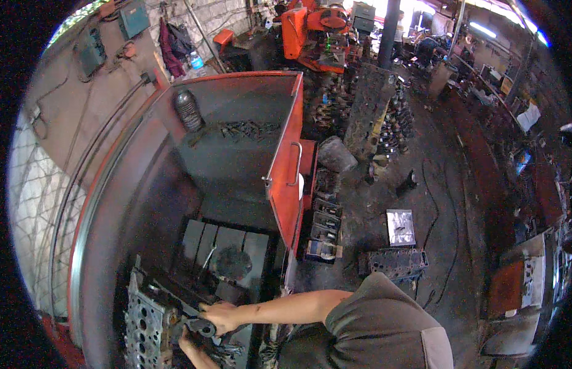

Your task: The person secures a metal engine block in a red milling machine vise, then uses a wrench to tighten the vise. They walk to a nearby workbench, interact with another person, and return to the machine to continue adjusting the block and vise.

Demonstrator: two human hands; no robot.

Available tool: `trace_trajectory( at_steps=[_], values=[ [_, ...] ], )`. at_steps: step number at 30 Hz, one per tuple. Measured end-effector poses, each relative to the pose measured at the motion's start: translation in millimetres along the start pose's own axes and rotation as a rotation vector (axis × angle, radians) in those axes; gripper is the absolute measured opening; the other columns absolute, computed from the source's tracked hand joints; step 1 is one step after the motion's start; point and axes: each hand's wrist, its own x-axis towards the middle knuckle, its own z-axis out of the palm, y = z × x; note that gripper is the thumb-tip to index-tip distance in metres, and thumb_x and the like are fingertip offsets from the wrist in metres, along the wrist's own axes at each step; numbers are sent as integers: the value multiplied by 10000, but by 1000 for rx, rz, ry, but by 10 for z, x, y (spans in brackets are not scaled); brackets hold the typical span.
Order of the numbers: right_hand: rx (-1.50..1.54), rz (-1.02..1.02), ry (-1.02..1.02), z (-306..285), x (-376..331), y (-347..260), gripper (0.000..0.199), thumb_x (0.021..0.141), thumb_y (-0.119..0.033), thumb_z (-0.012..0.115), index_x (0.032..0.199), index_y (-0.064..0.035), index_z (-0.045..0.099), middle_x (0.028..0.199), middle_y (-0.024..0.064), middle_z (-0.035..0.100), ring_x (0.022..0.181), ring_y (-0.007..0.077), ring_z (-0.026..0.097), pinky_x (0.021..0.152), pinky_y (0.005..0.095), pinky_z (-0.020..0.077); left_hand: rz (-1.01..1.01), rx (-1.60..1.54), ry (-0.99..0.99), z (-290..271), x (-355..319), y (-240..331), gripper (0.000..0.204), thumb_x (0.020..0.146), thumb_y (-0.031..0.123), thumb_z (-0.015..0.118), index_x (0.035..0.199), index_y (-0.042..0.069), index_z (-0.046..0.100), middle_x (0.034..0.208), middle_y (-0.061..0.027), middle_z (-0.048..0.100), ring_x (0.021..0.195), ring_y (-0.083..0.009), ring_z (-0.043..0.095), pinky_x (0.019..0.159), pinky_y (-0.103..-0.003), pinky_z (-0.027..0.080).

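A metal engine cylinder head (144,326) with a row of round holes stands on edge inside the red-framed machine enclosure, left of my hands. My right hand (219,317) reaches in from the right, its fingers closed around a dark metal piece with a round, holed end (204,328). Close below it, my left hand (190,345) comes up from the lower edge, closed beside the cylinder head; what its fingers grip is hidden. Beyond them, a wrench (209,256) lies on the slotted machine table (254,246), next to a dark round plate (232,263).
The red door (286,166) of the enclosure stands to the right of the table. A dark bottle (187,111) and metal shavings (249,129) sit on the enclosure's back ledge. On the floor lie another cylinder head (396,263), boxes of parts (324,249) and a cable (453,246).
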Motion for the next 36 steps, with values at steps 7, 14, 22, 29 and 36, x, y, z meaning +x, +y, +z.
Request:
trace_trajectory(
  at_steps=[7, 14, 22, 29, 36],
  values=[
    [-64, -77, -117, 174, -548, 170, 937, 584, -418, 845, 1331, -32, 432, 1349, 259, 399, 1127, 415, 526, 910, 460, 463, 79, 68, 38, -253, -146, -479, 257, 874, 178, 634, 1040, -15, 599, 883, -97, 633, 759, -238, 627, 662, -366, 521],
    [150, 116, -94, 70, -1161, 406, 816, 604, -393, 838, 1251, -18, 511, 1181, 217, 575, 1102, 373, 549, 956, 436, 447, -164, -117, -42, -98, -791, -523, 380, 823, 161, 663, 1140, -38, 596, 1057, -125, 640, 954, -274, 615, 833, -411, 483],
    [-25, 40, 79, -9, -687, 274, 842, 596, -300, 817, 1327, -85, 459, 1319, 199, 479, 1135, 372, 549, 894, 453, 485, -139, 49, -16, 286, -779, -212, 216, 866, 174, 646, 1014, 18, 635, 864, -57, 661, 780, -203, 620, 718, -353, 496],
    [133, -106, 76, 142, -509, 350, 857, 601, -253, 819, 1353, -101, 437, 1336, 187, 476, 1103, 386, 566, 886, 453, 503, -165, 15, -39, 275, -806, -81, 235, 872, 217, 665, 997, 22, 625, 810, -35, 660, 643, -147, 619, 602, -272, 506],
    [63, 14, 121, 282, -512, 322, 794, 621, -270, 815, 1314, -70, 484, 1333, 157, 496, 1168, 350, 537, 958, 396, 475, -145, 115, 198, 271, -815, -223, 164, 900, 172, 628, 966, 22, 632, 817, -47, 647, 690, -157, 597, 680, -327, 525]
  ],
)
